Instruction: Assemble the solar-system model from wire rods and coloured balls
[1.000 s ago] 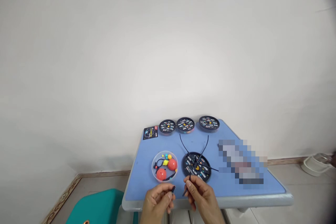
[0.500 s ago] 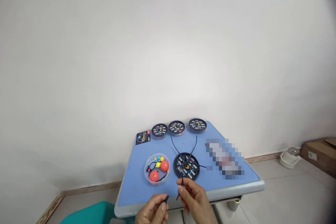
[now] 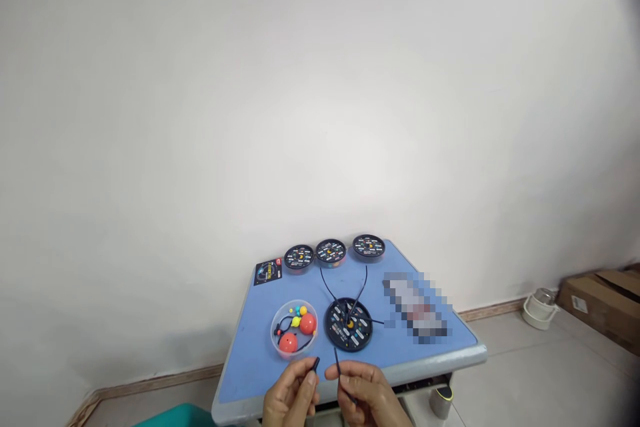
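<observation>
My left hand [image 3: 295, 390] is closed, with a short black plastic piece [image 3: 316, 364] pinched between thumb and forefinger. Close beside it, my right hand [image 3: 365, 390] grips a thin black rod [image 3: 337, 363] whose upper end sticks up past the fingers. The two pieces are apart. Beyond my right hand lies a round black printed base [image 3: 360, 340] with several thin curved black rods rising from its middle. To its left stands a clear round tub [image 3: 274, 345] holding red balls [image 3: 289, 343], smaller yellow and blue balls and black parts.
Three round containers with black printed lids [image 3: 369, 246] stand along the back of the blue table [image 3: 245, 360]. A black card [image 3: 269, 271] lies at the back left, a blurred-out item [image 3: 415, 307] at the right. Cardboard boxes [image 3: 600, 303] and a white pot [image 3: 540, 310] are on the floor.
The rod in my right hand has been turned, its lower end now pointing down to the right. My left hand has tilted the short piece slightly. The whole view has shifted a little.
</observation>
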A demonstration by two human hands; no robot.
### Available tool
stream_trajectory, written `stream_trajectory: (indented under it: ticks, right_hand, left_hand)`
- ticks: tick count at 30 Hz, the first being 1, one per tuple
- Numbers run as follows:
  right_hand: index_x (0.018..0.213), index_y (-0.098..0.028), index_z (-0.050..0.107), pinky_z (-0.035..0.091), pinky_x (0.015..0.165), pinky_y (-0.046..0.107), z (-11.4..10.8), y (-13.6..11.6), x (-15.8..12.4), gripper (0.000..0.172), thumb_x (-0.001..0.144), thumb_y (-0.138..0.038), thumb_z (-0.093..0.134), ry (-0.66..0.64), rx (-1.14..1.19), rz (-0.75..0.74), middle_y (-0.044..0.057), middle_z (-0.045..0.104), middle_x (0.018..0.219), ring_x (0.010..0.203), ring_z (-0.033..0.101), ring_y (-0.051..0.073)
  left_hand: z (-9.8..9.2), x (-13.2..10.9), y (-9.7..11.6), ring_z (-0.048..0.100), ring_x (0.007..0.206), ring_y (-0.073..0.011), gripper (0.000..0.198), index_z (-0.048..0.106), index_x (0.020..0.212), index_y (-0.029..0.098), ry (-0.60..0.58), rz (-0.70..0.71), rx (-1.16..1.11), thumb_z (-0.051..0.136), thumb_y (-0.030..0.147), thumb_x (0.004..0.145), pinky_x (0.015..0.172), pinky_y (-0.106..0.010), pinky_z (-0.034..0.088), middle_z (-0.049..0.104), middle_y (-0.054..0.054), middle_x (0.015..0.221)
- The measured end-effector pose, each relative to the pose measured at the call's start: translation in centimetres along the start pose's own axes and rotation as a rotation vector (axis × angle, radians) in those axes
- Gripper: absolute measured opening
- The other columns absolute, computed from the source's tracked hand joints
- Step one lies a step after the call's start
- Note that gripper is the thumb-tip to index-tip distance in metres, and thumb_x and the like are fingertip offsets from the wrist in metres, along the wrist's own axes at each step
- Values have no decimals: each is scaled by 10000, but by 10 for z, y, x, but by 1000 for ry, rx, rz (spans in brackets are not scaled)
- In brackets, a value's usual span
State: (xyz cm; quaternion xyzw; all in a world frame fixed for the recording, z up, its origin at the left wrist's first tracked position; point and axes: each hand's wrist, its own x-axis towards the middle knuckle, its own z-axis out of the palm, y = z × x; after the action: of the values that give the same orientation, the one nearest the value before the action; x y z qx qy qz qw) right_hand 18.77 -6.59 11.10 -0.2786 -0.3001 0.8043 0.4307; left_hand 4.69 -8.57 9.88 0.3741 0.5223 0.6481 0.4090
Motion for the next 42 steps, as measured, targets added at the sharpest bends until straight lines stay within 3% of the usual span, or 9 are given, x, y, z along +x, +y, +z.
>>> stream_trajectory:
  ticks: [8, 15, 19, 22, 26, 31, 36, 42]
  right_hand:
    - [603, -127, 689, 20, 419, 219, -1, 1, -4, 140, 556, -257, 669, -69, -99, 18, -83, 402, 344, 342, 195, 12]
    - [507, -143, 647, -28, 416, 236, 4, -10, -7, 140, 519, -214, 526, -23, -249, 106, -125, 286, 311, 322, 115, 5]
    - [562, -187, 570, -18, 403, 214, 4, -9, -7, 55, 520, -207, 540, 46, -265, 111, -136, 328, 319, 317, 111, 0]
    - [658, -217, 531, 18, 382, 195, 1, -4, -5, 158, 535, -225, 630, 46, -218, 75, -115, 438, 326, 300, 164, 8]
    - [652, -190, 562, 93, 355, 170, -4, 3, -2, 264, 580, -364, 747, 21, -99, 31, -62, 525, 398, 320, 275, 19]
    - [788, -148, 690, 252, 379, 171, -12, 13, -1, 388, 517, -358, 873, -27, 38, -126, -17, 625, 543, 396, 411, 49]
    - [984, -159, 734, 384, 445, 220, -24, 28, 5, 490, 643, -491, 848, 17, -160, -316, 15, 679, 639, 481, 522, 107]
    - [797, -142, 731, 394, 435, 223, -29, 33, 11, 493, 720, -629, 734, 137, -300, -418, 18, 641, 639, 481, 484, 100]
  left_hand:
    - [10, 2, -4, 460, 445, -89, 612, 795, 772, 147, -117, -16, 22, 820, 692, 494, 432, -212, 385, 591, 5, 529]
    - [11, -1, -3, 478, 453, -97, 498, 783, 759, 167, -264, 22, 16, 808, 632, 582, 459, -217, 392, 540, 24, 506]
    - [12, 1, -2, 475, 469, -98, 392, 779, 697, 183, -220, 44, 99, 813, 560, 595, 451, -214, 408, 580, 7, 577]
    - [11, 2, -5, 452, 454, -99, 369, 775, 676, 189, -150, 40, 154, 805, 546, 589, 428, -214, 396, 593, 6, 568]
    - [11, 3, -10, 427, 420, -95, 463, 784, 702, 178, -77, 9, 123, 804, 617, 554, 394, -210, 360, 544, 26, 502]
    - [13, 1, -9, 435, 416, -97, 609, 791, 719, 154, 11, -30, 82, 797, 716, 485, 403, -218, 388, 535, 28, 470]
    - [19, -5, -9, 458, 425, -97, 631, 794, 711, 154, 28, -67, 8, 805, 731, 454, 418, -209, 402, 560, 15, 455]
    - [26, -7, -16, 483, 407, -122, 591, 791, 699, 159, 26, -52, 38, 798, 712, 489, 379, -233, 431, 572, 8, 457]
